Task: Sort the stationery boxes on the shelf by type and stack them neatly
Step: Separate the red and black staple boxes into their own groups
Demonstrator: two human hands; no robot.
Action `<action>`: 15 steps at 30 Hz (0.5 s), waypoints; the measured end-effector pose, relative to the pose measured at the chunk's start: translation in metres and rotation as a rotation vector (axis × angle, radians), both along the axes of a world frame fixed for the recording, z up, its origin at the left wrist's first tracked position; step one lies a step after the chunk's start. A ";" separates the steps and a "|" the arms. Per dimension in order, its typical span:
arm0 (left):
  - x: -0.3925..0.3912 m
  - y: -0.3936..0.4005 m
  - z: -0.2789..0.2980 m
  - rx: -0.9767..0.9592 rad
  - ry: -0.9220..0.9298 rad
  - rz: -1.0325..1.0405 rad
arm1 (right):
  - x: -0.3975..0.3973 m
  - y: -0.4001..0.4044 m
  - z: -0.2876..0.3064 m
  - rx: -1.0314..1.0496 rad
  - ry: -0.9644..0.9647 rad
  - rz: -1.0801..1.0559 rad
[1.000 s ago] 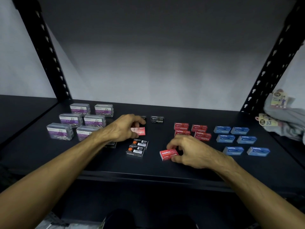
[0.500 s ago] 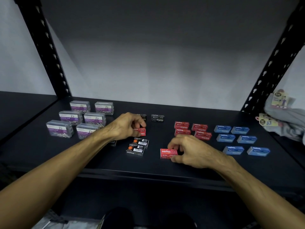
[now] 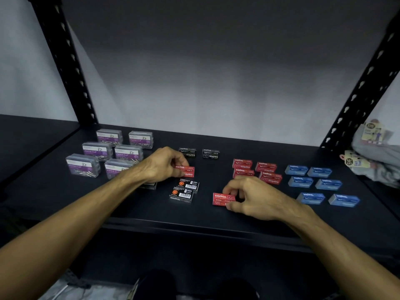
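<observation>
Little moved: six paper-clip boxes [image 3: 104, 152], six blue boxes [image 3: 313, 182]; each hand's fingers pinch one red box.

Bare shelf [image 3: 216, 215] runs along the front edge and the back edge. Paper clip boxes [image 3: 112, 154] crowd the left end, blue boxes [image 3: 318, 185] the right end, with red boxes [image 3: 256, 171] just beside them.

Both bare forearms extended forward, palms down. Left hand [image 3: 163, 164]: fingers curled, pinching a small red cardboard staple box [image 3: 186, 171]. Right hand [image 3: 254, 197]: thumb and fingers curled around a second red cardboard staple box [image 3: 223, 199].
</observation>
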State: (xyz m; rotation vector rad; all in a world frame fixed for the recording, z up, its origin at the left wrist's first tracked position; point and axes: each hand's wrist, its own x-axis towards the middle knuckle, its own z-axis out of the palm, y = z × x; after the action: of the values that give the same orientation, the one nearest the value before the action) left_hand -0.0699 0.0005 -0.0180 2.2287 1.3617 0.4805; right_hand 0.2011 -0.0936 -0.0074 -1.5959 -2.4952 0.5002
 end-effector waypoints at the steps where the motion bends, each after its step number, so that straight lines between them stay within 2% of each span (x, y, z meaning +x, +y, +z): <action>1: 0.001 0.000 0.000 -0.001 -0.001 0.001 | 0.000 -0.001 -0.001 -0.001 -0.004 0.000; 15: -0.001 0.001 -0.002 -0.001 0.012 0.014 | 0.005 -0.004 -0.004 0.005 0.050 -0.042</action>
State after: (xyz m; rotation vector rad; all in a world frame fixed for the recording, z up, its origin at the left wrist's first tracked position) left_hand -0.0712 0.0014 -0.0199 2.2263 1.3837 0.4720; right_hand 0.2059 -0.0977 -0.0117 -1.6097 -2.4205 0.5213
